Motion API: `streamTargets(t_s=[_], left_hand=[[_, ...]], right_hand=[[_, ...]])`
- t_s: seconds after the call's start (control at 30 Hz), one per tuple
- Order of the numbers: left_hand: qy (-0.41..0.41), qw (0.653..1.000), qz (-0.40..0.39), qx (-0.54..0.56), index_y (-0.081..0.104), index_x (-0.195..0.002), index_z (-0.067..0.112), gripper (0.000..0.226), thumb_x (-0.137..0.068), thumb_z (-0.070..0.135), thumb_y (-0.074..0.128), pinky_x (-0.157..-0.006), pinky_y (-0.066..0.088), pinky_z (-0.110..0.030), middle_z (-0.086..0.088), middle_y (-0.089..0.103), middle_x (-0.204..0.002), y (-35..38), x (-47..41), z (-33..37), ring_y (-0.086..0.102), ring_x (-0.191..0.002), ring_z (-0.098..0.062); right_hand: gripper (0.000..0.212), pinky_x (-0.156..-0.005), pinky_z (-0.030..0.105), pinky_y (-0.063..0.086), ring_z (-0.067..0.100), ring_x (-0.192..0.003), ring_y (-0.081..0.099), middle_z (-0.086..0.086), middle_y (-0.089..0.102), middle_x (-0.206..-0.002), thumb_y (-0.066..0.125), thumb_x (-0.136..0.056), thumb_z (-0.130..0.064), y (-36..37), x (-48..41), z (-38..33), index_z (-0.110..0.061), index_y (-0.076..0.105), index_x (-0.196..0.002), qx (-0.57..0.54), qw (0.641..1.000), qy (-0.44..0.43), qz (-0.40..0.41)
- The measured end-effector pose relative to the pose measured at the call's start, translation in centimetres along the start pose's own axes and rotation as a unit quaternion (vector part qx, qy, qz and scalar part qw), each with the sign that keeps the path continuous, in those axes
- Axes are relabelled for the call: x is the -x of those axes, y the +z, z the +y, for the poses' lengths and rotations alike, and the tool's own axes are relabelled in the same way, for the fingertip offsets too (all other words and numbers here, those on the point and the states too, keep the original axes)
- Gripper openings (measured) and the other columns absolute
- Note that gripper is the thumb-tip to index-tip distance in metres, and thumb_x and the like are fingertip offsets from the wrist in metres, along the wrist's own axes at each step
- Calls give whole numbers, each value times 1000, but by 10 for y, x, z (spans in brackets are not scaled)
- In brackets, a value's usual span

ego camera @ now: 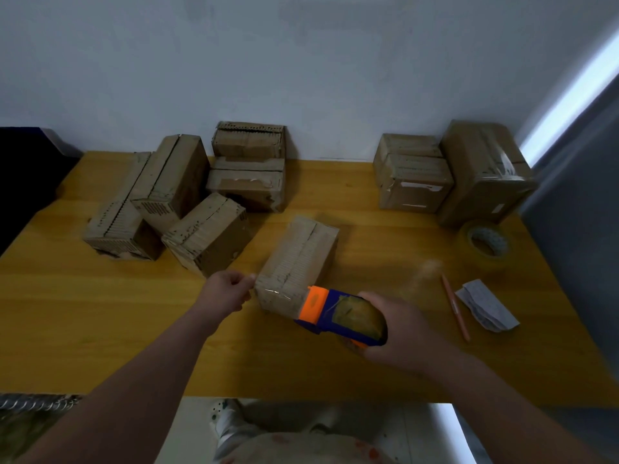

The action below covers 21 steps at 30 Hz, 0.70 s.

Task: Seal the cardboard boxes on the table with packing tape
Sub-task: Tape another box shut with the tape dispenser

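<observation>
Lying between the hands on the table (100, 313), the middle box (298, 259) points its near end at the person; the left hand (229, 291) curls against its near left corner, whether pinching anything I cannot tell. Right hand (398, 333) grips the tape dispenser (335, 313); its orange nose touches that end.

A pale grey-blue wall (301, 61) backs a yellow wooden table (100, 329). A grey curtain (576, 229) hangs right, beside 1 bright strip of daylight (569, 95). Pale floor (418, 430) shows below.
</observation>
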<state>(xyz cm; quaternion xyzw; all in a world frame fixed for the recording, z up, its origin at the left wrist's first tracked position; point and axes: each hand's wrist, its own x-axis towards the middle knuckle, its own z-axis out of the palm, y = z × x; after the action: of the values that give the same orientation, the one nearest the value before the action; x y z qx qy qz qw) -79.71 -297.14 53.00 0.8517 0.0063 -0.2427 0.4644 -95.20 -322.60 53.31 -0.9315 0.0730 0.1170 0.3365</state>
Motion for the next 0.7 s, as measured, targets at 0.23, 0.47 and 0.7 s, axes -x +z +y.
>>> streamTargets(t_s=[0.23, 0.47, 0.7], left_hand=[[-32, 993, -19, -114, 59, -100, 20, 19, -94, 38, 58, -62, 45, -32, -9, 63, -91, -7, -4, 0, 54, -73, -23], [111, 989, 54, -84, 52, -136, 9, 38, -98, 7, 47, -103, 41, -35, -8, 54, -137, 14, 21, 9, 56, -115, -20], [150, 915, -60, -369, -9, -153, 21, 88, -93, 23, 56, -114, 23, -48, -9, 27, -155, 15, 27, 14, 42, -127, -26]], right_hand=[[80, -81, 35, 57, 10, -100, 59, -12, 58, -113, 81, -63, -43, 2, 0, 2, -43, 38, -131, -1, 1000, 3, 5], [73, -77, 36, 57, 9, -94, 61, -13, 61, -106, 77, -60, -47, 7, -1, 4, -43, 44, -124, -12, 1000, -1, 14], [76, -80, 36, 57, 11, -97, 60, -10, 59, -109, 78, -61, -41, 6, 0, 1, -39, 44, -128, -19, 1000, 0, 7]])
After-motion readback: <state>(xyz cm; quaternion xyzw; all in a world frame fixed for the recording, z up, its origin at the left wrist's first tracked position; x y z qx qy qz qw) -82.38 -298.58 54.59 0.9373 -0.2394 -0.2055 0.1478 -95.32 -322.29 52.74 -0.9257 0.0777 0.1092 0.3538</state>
